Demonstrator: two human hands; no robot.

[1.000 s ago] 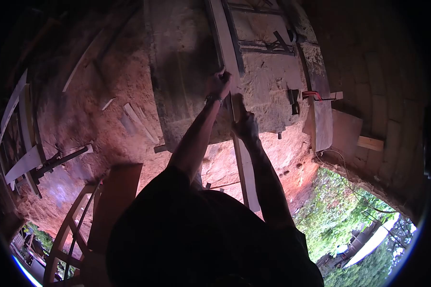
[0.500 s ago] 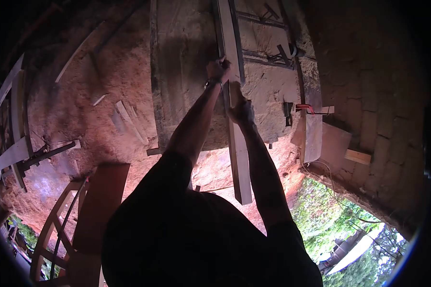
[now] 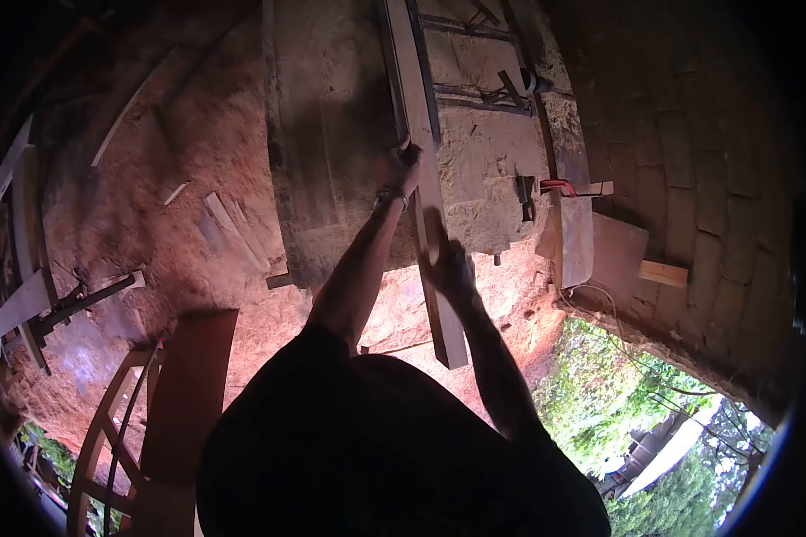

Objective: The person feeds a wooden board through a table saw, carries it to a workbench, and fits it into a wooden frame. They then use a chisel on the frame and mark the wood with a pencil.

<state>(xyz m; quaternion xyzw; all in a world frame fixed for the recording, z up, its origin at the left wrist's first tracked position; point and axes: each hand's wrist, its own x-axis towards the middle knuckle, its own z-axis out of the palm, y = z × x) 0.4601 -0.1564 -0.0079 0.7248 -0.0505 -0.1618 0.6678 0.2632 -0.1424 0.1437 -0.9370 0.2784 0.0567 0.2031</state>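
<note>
A long, pale wooden beam runs from the top of the head view over the worktable, and its near end sticks out past the table's edge toward my body. My left hand is closed on the beam's left side, the thumb side up, with a band on the wrist. Lower down, my right hand lies at the beam near the table's front edge. Motion smears its fingers, and a brownish shape by them cannot be made out.
Dark metal bars cross the dusty table on the right. A red clamp-like item sits by the brick wall. Curved wooden frames and a reddish board stand at lower left; offcuts lie on the earthen floor.
My right hand has slid down along the beam toward my body. My left hand has come slightly lower in view, still at the beam's left side. The whole view has shifted a little.
</note>
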